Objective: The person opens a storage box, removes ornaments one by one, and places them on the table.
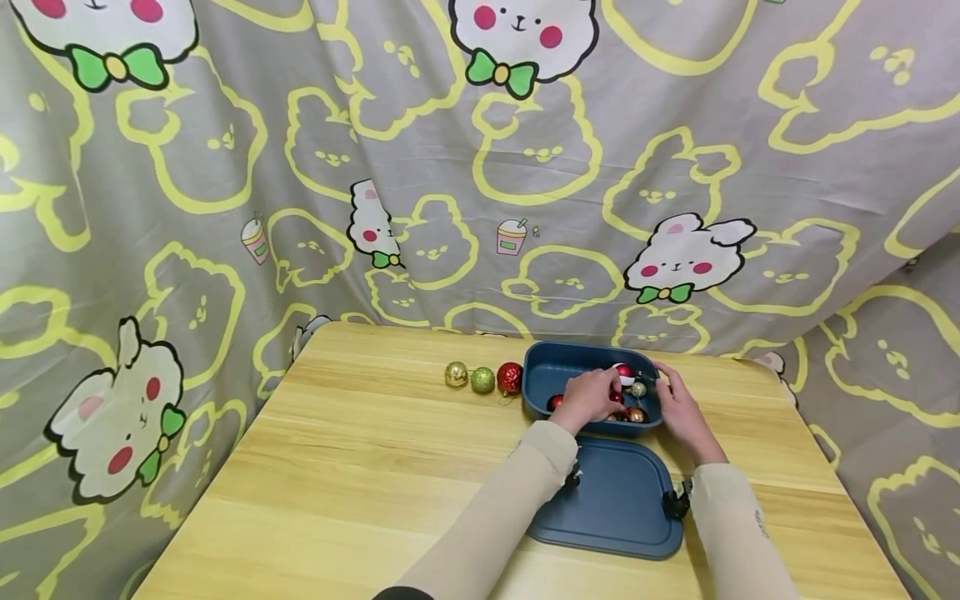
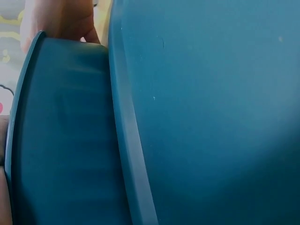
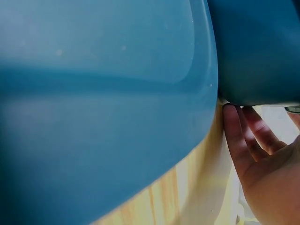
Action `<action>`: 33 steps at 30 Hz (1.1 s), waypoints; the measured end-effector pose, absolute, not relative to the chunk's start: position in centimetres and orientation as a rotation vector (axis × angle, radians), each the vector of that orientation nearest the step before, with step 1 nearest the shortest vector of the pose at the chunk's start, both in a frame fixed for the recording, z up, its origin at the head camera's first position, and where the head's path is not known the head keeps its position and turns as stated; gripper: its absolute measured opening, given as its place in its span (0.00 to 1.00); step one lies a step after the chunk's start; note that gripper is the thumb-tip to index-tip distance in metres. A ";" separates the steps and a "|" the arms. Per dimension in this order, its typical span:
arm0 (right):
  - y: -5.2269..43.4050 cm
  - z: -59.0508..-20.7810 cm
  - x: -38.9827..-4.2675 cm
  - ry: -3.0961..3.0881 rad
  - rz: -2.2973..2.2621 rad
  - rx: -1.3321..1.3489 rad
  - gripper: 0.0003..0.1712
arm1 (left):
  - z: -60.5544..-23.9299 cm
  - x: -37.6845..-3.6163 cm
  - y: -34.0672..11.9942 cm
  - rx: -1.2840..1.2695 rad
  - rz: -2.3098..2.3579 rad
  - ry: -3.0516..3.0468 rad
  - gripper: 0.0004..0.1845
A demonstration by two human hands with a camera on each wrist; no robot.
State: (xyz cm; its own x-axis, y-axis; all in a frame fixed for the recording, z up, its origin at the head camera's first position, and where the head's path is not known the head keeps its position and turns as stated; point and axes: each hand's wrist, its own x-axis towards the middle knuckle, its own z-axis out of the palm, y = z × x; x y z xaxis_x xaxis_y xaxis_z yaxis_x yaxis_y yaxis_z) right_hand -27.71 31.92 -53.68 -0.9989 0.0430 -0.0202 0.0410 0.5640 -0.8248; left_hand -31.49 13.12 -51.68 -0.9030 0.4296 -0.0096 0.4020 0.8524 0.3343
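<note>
Baubles fill part of a dark blue plastic box (image 1: 547,375) that stands on the pale wooden surface (image 1: 360,467), toward its far right side. Inside the box lie a red-and-white bauble (image 1: 624,372), a pale green one (image 1: 638,388), a copper one (image 1: 636,413) and a small red one (image 1: 554,402) near the front left corner. The left hand (image 1: 589,397) reaches down into the box over its near wall, fingers curled toward the baubles in the middle; whether it actually grips one cannot be told from the head view, and the left wrist view shows only the box wall (image 2: 61,140) and the lid beside it (image 2: 211,117). The right hand (image 1: 678,406) rests against the right end of the box, fingers fairly straight and lying along the outer wall, holding nothing; the right wrist view shows those fingers (image 3: 243,140) touching the underside edge of the box (image 3: 258,51).

The matching blue lid (image 1: 618,500) lies flat on the surface just in front of the box, between the two beige sleeves. Left of the box, three glittery baubles sit in a row: gold (image 1: 456,374), green (image 1: 482,380) and red (image 1: 510,377), the red one just beside the box wall. A grey cloth printed with yellow bear outlines (image 1: 480,167) hangs behind.
</note>
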 end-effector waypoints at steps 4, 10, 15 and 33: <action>31.9 -53.6 -27.7 -2.787 1.452 -0.078 0.32 | -51.5 -31.3 13.1 0.678 0.517 2.969 0.14; 32.0 -53.7 -27.7 -2.783 1.459 -0.080 0.32 | -51.2 -31.2 13.1 0.675 0.543 2.967 0.02; 31.9 -53.8 -27.7 -2.762 1.494 -0.070 0.32 | -51.4 -31.3 13.2 0.699 0.477 2.906 0.13; 32.0 -53.9 -27.8 -2.767 1.485 -0.079 0.32 | -51.4 -31.3 13.2 0.805 0.450 2.847 0.12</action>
State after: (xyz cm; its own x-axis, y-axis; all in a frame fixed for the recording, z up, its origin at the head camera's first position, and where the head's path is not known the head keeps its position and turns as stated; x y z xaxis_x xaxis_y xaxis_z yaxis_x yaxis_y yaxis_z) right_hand -27.83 31.96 -53.90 -0.9987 0.0444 -0.0236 0.0442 0.5520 -0.8327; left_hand -31.34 13.20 -51.43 -0.8450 0.5313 -0.0605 0.4866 0.8110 0.3246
